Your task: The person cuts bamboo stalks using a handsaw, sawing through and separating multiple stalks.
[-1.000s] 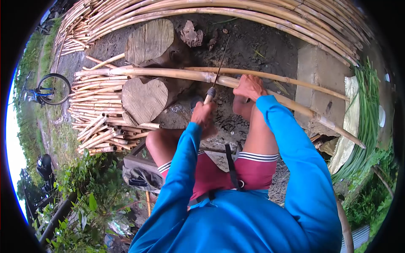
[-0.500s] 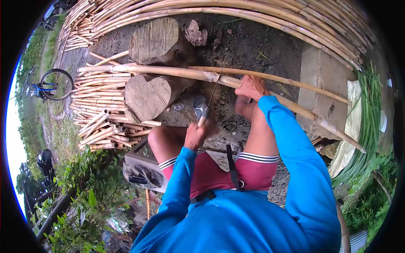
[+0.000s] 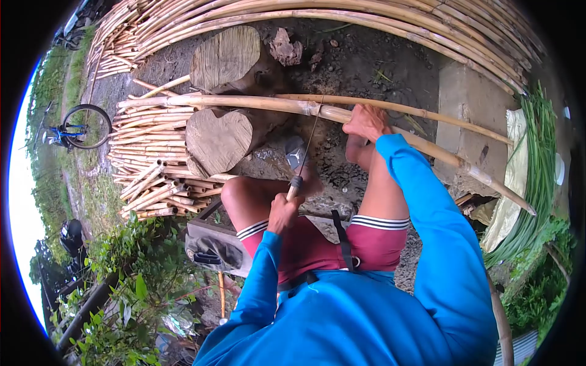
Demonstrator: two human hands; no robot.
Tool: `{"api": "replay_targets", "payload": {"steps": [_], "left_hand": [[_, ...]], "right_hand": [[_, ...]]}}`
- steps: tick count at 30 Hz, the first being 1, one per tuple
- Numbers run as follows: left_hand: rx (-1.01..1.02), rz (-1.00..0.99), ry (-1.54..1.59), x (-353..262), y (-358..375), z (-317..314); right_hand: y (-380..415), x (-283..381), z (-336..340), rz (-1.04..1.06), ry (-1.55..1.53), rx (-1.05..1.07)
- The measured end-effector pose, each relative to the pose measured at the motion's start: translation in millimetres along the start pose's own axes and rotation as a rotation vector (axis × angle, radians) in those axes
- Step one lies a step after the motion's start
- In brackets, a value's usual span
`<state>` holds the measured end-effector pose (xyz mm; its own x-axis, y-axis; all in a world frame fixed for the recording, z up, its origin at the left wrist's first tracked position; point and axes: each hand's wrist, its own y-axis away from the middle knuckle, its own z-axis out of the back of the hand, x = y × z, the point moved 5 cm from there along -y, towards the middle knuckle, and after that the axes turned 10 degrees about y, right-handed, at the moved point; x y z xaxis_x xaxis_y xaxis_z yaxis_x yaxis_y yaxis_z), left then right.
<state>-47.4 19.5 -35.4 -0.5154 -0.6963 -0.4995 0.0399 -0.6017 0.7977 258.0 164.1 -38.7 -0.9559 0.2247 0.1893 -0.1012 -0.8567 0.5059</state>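
Observation:
My left hand (image 3: pixel 282 213) is wrapped round the light handle of a saw (image 3: pixel 296 184). Its thin dark blade, seen nearly edge-on, reaches away from me and crosses a long bamboo pole (image 3: pixel 262 104) close to a joint. Just right of the blade, my right hand (image 3: pixel 367 123) grips the same pole from above. The pole lies across two cut logs, a near log (image 3: pixel 218 143) and a far log (image 3: pixel 224 58). Its right end slants down towards green leaves. A thinner bamboo stick (image 3: pixel 439 119) runs behind it.
Several short bamboo pieces (image 3: pixel 149 134) are stacked on the left. Long bamboo poles (image 3: pixel 342 15) curve across the back. At right are a concrete block (image 3: pixel 467 104), a pale sack (image 3: pixel 506 201) and long green leaves (image 3: pixel 540 165). A bicycle (image 3: pixel 79 128) stands far left.
My left hand has drawn the saw back towards my body, so less blade extends past the pole. My right hand keeps its grip on the pole. The whole view has shifted slightly.

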Motion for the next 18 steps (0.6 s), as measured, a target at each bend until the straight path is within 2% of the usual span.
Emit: {"api": "replay_targets", "payload": {"steps": [2, 4, 5, 6, 7, 8, 9, 10, 12, 13, 15, 16, 17, 18], "left_hand": [[0.025, -0.107, 0.016, -38, -37, -13], [0.145, -0.048, 0.145, -106, -78, -32], [0.154, -0.018, 0.151, -74, -75, -36], [-0.011, -0.542, -0.228, -71, -73, -32], [-0.191, -1.081, -0.631, -71, -61, -32], [0.016, -0.597, -0.272, -44, -48, -21], [0.015, -0.112, 0.075, -12, -23, -8], [-0.004, 0.033, 0.095, 7, -6, -2], [-0.009, -0.063, 0.082, -3, -18, -9], [-0.067, -0.616, -0.21, -37, -35, -17], [-0.044, -0.611, -0.132, -96, -88, -31], [0.044, -0.021, 0.241, -93, -97, -38], [0.098, -0.072, 0.182, -90, -89, -36], [0.049, -0.617, -0.208, -74, -87, -23]], "right_hand": [[-2, 3, -1, -0.003, 0.005, 0.001], [-9, 6, 6, 0.012, -0.025, 0.043], [-1, 2, -2, 0.015, -0.05, 0.113], [0, 1, -3, 0.018, -0.037, 0.105], [-2, 1, -3, 0.0, 0.011, -0.026], [-3, -1, -4, -0.012, 0.059, -0.138], [-4, -2, -3, 0.021, 0.008, -0.067], [-5, -1, -5, 0.009, 0.006, -0.004], [1, 2, 3, 0.009, -0.017, 0.003], [-1, 3, 6, 0.021, -0.008, -0.007], [-3, 2, 0, 0.019, -0.022, -0.024], [-2, 3, 1, 0.017, -0.051, 0.064], [5, 3, -2, 0.013, -0.017, 0.028], [4, 4, 2, 0.003, 0.011, -0.037]]}}
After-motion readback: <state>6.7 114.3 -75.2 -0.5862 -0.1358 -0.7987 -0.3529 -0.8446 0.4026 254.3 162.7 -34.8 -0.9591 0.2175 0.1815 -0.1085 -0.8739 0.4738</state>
